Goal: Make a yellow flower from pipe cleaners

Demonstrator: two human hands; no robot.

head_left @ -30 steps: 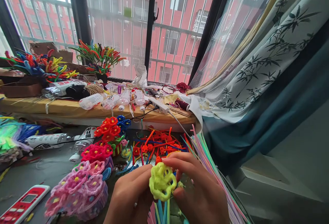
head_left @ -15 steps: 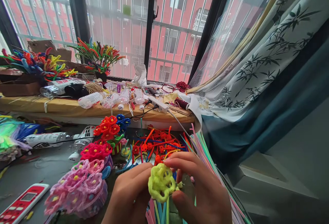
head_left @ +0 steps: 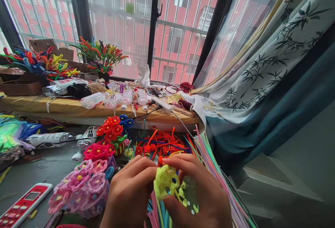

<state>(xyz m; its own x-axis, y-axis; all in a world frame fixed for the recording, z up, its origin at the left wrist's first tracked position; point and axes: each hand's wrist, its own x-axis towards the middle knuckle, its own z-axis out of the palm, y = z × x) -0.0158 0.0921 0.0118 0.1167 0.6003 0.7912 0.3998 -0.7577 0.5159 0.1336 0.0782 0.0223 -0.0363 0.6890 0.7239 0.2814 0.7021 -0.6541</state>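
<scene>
A yellow-green pipe-cleaner flower [head_left: 162, 182] with looped petals is held up between both hands, low in the middle of the view. My left hand [head_left: 131, 189] grips its left side, the fingers bent behind it. My right hand [head_left: 200, 189] pinches its right edge, with the thumb below and the forefinger above. Small yellow-green bits [head_left: 182, 193] show under the flower, between it and my right palm. Pastel pipe cleaners [head_left: 161, 210] lie beneath the hands. The far fingertips of both hands are partly hidden.
Pink pipe-cleaner flowers [head_left: 78, 186] stand left of my hands, with red flowers [head_left: 111, 128] behind. Orange-red pipe-cleaner pieces [head_left: 164, 142] lie beyond. A red-and-white handset [head_left: 24, 203] rests at the lower left. Bottles and a power strip [head_left: 161, 104] crowd the windowsill. Long pastel stems [head_left: 209, 151] lean at right.
The flower has turned in the hands, so its face tilts more to the right. Both hands have shifted slightly, and the loose bits below it show more.
</scene>
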